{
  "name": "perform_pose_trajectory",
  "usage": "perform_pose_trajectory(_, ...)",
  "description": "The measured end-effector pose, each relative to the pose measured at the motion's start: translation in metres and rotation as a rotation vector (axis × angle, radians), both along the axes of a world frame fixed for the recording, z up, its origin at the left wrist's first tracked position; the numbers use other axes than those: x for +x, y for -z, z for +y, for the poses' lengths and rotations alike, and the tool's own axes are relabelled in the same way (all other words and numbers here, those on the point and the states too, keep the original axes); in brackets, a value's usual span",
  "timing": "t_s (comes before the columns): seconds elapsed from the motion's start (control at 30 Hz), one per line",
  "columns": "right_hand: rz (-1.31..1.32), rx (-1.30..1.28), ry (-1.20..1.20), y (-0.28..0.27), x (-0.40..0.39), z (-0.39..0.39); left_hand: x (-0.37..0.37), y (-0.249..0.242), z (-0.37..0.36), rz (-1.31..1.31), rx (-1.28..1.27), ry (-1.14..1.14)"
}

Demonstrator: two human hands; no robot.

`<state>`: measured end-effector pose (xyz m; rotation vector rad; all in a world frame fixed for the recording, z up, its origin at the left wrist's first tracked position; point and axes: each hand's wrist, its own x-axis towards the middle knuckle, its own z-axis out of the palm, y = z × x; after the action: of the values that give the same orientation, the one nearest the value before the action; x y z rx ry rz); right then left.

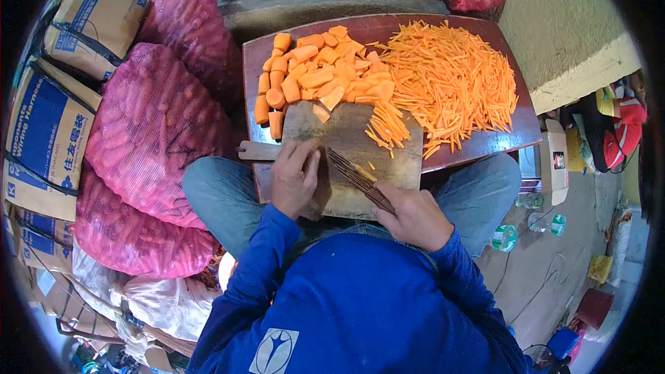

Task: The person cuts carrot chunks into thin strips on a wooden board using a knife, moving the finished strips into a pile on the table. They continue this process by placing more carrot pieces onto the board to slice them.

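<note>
A wooden cutting board [325,187] lies at the near edge of a reddish-brown table. My right hand [415,215] grips a knife [357,176] whose blade, streaked dark and light, points up and left across the board. Small carrot bits [368,169] lie beside the blade. My left hand [294,176] rests on the board's left side with fingers bent and close together; anything under them is hidden. Cut carrot sticks [388,125] lie on the board's upper right, and a carrot piece [321,112] is at its top edge.
Carrot chunks [312,62] cover the table's left part; a heap of carrot sticks [457,86] covers its right. A flat pale strip [256,151] juts out left of the board. Full pink mesh sacks [152,131] stand at left, plastic bottles [504,237] at right.
</note>
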<state>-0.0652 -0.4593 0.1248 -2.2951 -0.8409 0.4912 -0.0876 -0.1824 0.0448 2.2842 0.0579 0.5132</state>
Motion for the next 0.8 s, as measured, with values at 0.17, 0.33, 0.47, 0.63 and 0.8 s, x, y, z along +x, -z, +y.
perform_pose_trajectory(0.17, -0.008, 0.043, 0.010, 0.008, -0.004, -0.002, 0.065, -0.020, 0.012, -0.074, 0.176, 0.081)
perform_pose_trajectory(0.33, -0.054, 0.030, -0.015, 0.004, -0.006, -0.003, 0.119, -0.015, 0.002, -0.111, 0.557, 0.120)
perform_pose_trajectory(0.47, -0.084, 0.039, -0.001, 0.002, -0.007, -0.009, 0.128, -0.003, 0.002, -0.163, 0.670, 0.110)
perform_pose_trajectory(0.63, -0.050, 0.121, 0.030, 0.002, 0.012, -0.023, 0.099, -0.019, 0.007, -0.101, 0.123, 0.007)
perform_pose_trajectory(0.8, -0.072, 0.085, 0.137, -0.001, 0.030, -0.024, 0.026, -0.019, -0.016, 0.069, -0.418, -0.024)
